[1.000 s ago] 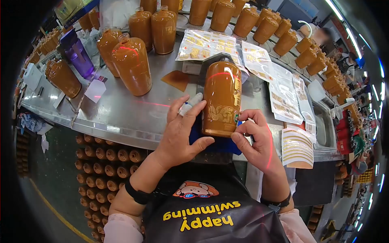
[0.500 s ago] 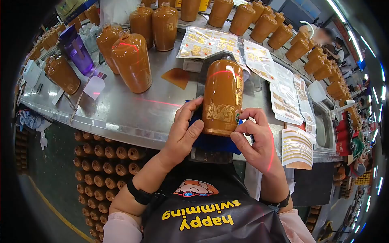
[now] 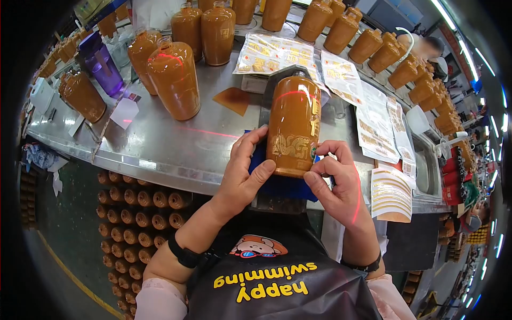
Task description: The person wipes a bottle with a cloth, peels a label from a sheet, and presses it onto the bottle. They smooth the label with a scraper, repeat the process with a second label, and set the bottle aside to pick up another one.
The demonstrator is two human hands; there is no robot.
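A glossy brown bottle (image 3: 292,120) with gold lettering and a gold dragon-like band lies tilted on a dark stand (image 3: 264,109), its neck pointing away from me. My left hand (image 3: 246,168) cradles the bottle's lower left, fingers along the side and thumb at the base. At the lower right edge, my right hand (image 3: 336,173) has thumb and forefinger pinched together against the bottle, beside a small green mark. Whatever sits between those fingertips is too small to make out. Blue cloth (image 3: 257,160) shows beneath the bottle. A red light line crosses the bottle's shoulder.
Decal sheets (image 3: 274,56) lie behind and right of the bottle, with a gold-striped sheet (image 3: 391,194) at the table edge. Brown bottles (image 3: 173,80) stand at left; more line the curved conveyor (image 3: 368,45). A purple bottle (image 3: 101,66) and a sink (image 3: 426,170) flank the metal table.
The left thumb has shifted right onto the bottle's base. The held bottle has turned slightly. Bottles on the far conveyor have moved leftward and away. The right hand stays nearly in place.
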